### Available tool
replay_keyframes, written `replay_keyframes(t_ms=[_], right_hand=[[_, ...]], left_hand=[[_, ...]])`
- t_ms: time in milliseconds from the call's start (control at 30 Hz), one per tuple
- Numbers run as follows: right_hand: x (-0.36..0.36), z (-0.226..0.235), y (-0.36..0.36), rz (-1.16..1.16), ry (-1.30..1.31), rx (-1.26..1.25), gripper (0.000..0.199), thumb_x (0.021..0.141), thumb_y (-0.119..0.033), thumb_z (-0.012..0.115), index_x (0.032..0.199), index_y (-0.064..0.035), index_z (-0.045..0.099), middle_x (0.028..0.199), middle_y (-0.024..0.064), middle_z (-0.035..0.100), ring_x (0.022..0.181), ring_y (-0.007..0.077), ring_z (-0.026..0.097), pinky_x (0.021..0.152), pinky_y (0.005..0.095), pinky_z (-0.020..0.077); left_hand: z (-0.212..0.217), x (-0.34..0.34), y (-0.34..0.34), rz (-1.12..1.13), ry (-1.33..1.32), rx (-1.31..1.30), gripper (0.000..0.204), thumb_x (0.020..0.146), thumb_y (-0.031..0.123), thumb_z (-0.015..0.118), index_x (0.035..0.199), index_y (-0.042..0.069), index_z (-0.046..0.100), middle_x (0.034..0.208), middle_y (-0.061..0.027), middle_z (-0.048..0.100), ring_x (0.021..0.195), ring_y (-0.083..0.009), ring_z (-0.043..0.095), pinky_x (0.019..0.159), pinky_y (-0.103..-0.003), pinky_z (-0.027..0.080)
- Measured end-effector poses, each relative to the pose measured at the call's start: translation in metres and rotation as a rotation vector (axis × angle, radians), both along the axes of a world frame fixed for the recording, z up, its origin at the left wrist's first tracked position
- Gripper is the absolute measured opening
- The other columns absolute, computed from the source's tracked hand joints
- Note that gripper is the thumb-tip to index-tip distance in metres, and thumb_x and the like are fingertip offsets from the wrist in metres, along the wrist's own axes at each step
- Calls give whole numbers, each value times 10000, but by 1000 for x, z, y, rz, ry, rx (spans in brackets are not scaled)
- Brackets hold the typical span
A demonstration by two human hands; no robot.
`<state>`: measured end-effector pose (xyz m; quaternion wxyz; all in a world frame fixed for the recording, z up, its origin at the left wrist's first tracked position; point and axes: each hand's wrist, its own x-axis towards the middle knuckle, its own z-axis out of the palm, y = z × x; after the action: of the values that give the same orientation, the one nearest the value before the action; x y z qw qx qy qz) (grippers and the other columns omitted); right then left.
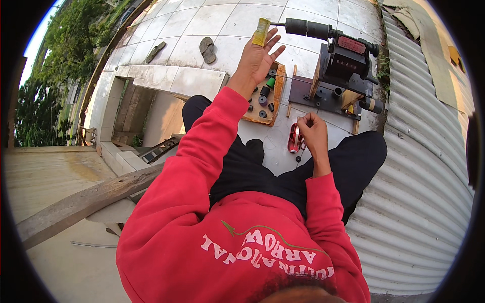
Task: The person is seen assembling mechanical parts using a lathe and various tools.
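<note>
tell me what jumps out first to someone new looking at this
The red sweatshirt sleeves fill the middle. The left hand is raised open with a small yellow packet at its fingertips, above a wooden tray of spools. The right hand is pinched shut before a black hand-cranked machine.

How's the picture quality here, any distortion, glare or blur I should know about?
Head view: strong fisheye bending, so the corrugated metal wall and floor tiles curve toward a black rim; soft, even daylight, no hard shadows or glare; the left hand, the right hand and the black winding machine look sharp; the red sweatshirt at the bottom is stretched.
</note>
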<state>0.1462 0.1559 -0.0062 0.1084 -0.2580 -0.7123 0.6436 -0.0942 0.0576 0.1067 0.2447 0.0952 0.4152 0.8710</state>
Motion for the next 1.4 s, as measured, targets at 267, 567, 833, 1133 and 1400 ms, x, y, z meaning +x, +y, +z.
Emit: replay_keyframes(t_ms=[267,567,833,1133,1400], right_hand=[[8,2,23,-122,-59,-165,229,953,-178,789,996,23,689,770,48,692,649,63,570,611,248,473],[-1,-21,11,-58,-54,-89,214,1000,-180,742,942,23,711,767,63,712,692,94,655,598,238,464],[-31,-37,-19,149,-173,14,251,1021,-168,707,1152,47,722,942,81,747,826,112,680,761,264,553],[-70,-80,-77,543,-292,255,310,959,-142,712,1243,-18,721,1178,164,752,1060,293,728,928,389,553],[-149,-142,-106,772,-217,363,390,961,-107,642,1340,-18,665,1431,240,615,1328,411,590,1133,404,450]], left_hand=[[-20,-40,-170,219,186,-749,370,1116,212,513,1452,79,589,1330,-66,683,1221,-179,648,1002,-334,543],[-90,6,-265,327,639,-1396,380,954,226,730,1305,84,729,1243,-175,740,1134,-312,706,967,-389,533],[-90,2,-243,414,555,-1361,312,916,269,740,1196,140,792,1105,-138,776,1003,-337,729,868,-406,554],[-69,5,-234,368,516,-1102,312,959,55,724,1267,5,735,1183,-104,781,1083,-174,727,975,-301,538],[-73,7,-233,456,257,-666,385,991,-57,649,1375,-31,628,1247,-81,721,1152,-139,677,1017,-271,534]])
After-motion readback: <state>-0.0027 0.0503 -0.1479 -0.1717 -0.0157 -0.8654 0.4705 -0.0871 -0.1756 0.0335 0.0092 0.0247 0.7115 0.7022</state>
